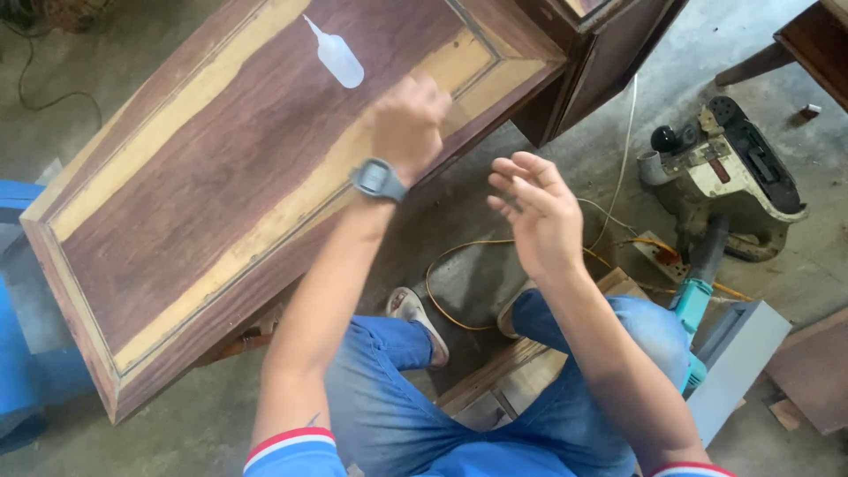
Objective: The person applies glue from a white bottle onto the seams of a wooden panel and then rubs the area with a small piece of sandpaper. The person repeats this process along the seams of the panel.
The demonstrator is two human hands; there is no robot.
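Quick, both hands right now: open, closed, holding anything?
Left hand: closed in a fist on the wooden panel; contents cannot be told.
Right hand: open, empty, in the air.

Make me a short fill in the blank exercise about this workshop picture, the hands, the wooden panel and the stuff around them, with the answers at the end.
1. The left hand rests as a closed fist on the wooden ____.
2. The right hand is open in the air and holds ____.
3. A small clear squeeze bottle lies on the panel, beyond the ____ hand.
4. On the left wrist sits a grey ____.

Missing words: panel; nothing; left; watch
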